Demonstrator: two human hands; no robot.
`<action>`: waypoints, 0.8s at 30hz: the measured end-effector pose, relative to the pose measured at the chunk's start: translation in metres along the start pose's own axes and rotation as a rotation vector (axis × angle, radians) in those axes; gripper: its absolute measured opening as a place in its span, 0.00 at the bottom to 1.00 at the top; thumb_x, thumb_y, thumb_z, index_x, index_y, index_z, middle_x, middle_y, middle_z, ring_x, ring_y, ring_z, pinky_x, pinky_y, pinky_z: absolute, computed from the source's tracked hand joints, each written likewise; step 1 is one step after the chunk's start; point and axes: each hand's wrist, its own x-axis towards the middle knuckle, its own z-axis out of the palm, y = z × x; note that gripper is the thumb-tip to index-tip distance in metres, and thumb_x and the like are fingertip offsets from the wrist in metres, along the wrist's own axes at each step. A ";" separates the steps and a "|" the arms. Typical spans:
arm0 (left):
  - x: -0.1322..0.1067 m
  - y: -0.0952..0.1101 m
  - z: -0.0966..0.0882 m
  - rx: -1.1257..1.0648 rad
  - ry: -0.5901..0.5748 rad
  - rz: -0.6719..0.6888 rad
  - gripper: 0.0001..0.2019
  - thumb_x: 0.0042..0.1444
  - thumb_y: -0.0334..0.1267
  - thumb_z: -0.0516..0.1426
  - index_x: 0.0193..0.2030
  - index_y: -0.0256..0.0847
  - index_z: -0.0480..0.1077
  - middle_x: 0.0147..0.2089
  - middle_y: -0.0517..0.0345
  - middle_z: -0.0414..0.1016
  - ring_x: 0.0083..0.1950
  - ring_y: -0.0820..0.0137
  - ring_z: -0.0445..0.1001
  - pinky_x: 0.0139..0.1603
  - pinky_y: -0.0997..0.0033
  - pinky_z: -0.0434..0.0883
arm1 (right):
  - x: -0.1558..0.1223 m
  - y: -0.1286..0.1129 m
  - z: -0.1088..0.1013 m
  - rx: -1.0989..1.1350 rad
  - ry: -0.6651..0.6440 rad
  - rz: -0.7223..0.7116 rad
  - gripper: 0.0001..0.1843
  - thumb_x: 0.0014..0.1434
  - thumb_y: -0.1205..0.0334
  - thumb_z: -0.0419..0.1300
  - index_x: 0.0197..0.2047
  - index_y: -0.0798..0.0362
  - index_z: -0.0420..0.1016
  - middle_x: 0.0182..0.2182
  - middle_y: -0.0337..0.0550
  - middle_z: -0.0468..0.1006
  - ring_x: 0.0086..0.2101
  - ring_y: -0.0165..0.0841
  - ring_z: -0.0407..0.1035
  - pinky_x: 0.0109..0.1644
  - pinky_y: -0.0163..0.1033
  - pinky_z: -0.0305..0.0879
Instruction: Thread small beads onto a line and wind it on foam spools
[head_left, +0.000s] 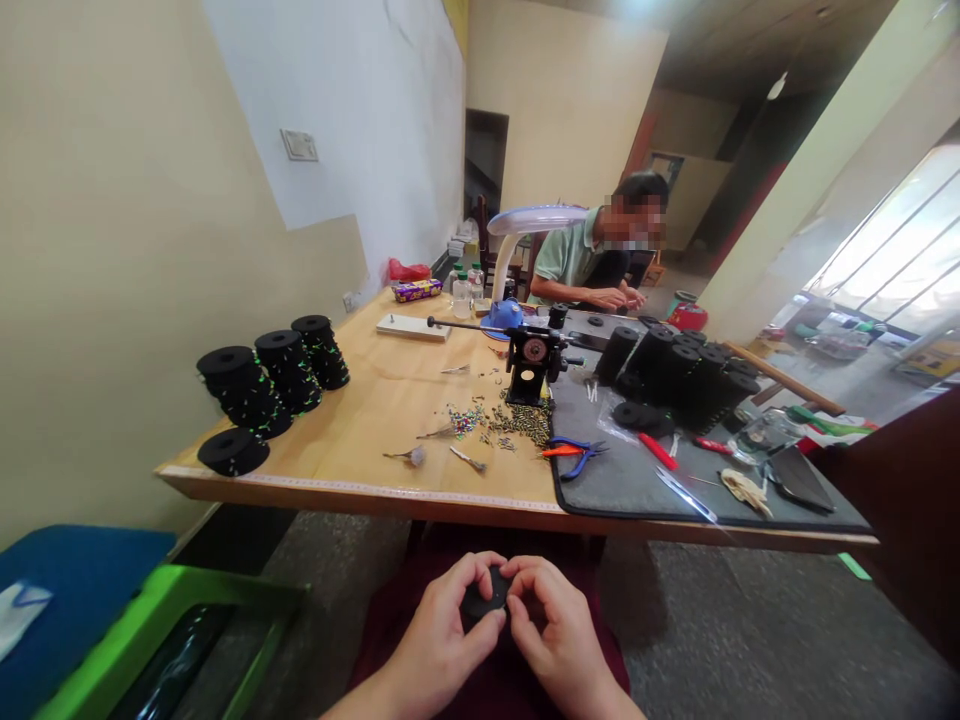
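Observation:
Above my lap, in front of the table edge, my left hand (451,618) grips a round black foam spool (487,596) between thumb and fingers. From the other side my right hand (556,618) pinches its edge, fingertips close to those of the left. Any thread between the fingers is too fine to make out. Beyond them on the table lie blue-handled pliers (576,460), a small white-tipped brush (469,458) and a heap of tiny brass-coloured pieces (525,420).
Stacks of black spools with green flecks (281,375) stand at left, and plain black spools (667,365) at right. A black winding device (532,365) and a lamp (536,220) stand mid-table. Tweezers (686,495) lie on the grey mat (630,490). A person (574,260) sits opposite.

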 end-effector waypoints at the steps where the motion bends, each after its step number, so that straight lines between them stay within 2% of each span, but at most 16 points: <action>1: 0.000 0.000 0.001 -0.003 -0.007 -0.004 0.09 0.49 0.28 0.55 0.29 0.44 0.57 0.46 0.50 0.74 0.48 0.63 0.72 0.50 0.66 0.66 | -0.001 0.001 0.000 -0.006 0.004 -0.004 0.07 0.53 0.73 0.54 0.30 0.51 0.67 0.36 0.46 0.77 0.38 0.34 0.73 0.42 0.34 0.69; 9: 0.000 -0.006 0.005 0.026 -0.053 -0.012 0.11 0.46 0.25 0.55 0.29 0.44 0.57 0.43 0.53 0.75 0.46 0.64 0.72 0.48 0.68 0.67 | -0.012 0.009 0.005 0.008 0.016 0.093 0.06 0.49 0.72 0.55 0.27 0.51 0.65 0.37 0.47 0.78 0.37 0.35 0.74 0.40 0.35 0.69; 24: 0.000 -0.004 0.007 -0.005 -0.081 -0.011 0.10 0.45 0.26 0.55 0.28 0.44 0.57 0.40 0.54 0.76 0.43 0.65 0.71 0.46 0.68 0.67 | -0.015 0.010 0.004 0.182 0.027 0.200 0.06 0.50 0.71 0.55 0.26 0.51 0.64 0.37 0.50 0.80 0.38 0.38 0.74 0.41 0.38 0.70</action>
